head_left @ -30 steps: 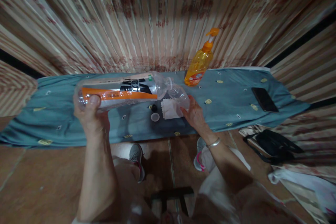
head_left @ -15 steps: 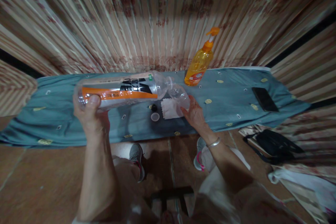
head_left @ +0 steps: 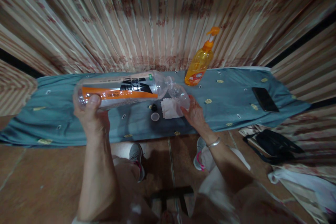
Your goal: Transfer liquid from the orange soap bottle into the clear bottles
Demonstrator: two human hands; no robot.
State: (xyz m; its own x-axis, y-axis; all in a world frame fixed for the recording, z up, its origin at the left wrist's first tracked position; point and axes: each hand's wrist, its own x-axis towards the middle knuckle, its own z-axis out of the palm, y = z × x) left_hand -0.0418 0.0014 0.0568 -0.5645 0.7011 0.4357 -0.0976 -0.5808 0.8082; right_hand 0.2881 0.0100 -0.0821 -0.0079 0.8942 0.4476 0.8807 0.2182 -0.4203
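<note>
Striped, pleated curtains hang behind a low bench covered with a blue-grey cloth [head_left: 236, 101], seen from the head camera looking down past the person's knees and grey shoes to a brown tiled floor. The left hand [head_left: 90, 115] is closed around the base end of a large clear plastic bottle [head_left: 120, 91] with an orange and black label, thumb pressed on the near side, holding it almost level above the cloth so that its neck points to the right, well away from the grip. The right hand [head_left: 194, 112], a metal bangle at its wrist, curls around a small clear container [head_left: 180, 96] just under that neck, its fingers on the container's near side. Beside it on the cloth lie a white folded tissue [head_left: 169, 108], a small pale cap [head_left: 155, 116] and a dark cap [head_left: 154, 107]. Farther right stand an orange pump bottle [head_left: 200, 63] and a black phone [head_left: 264, 99] lying flat.
</note>
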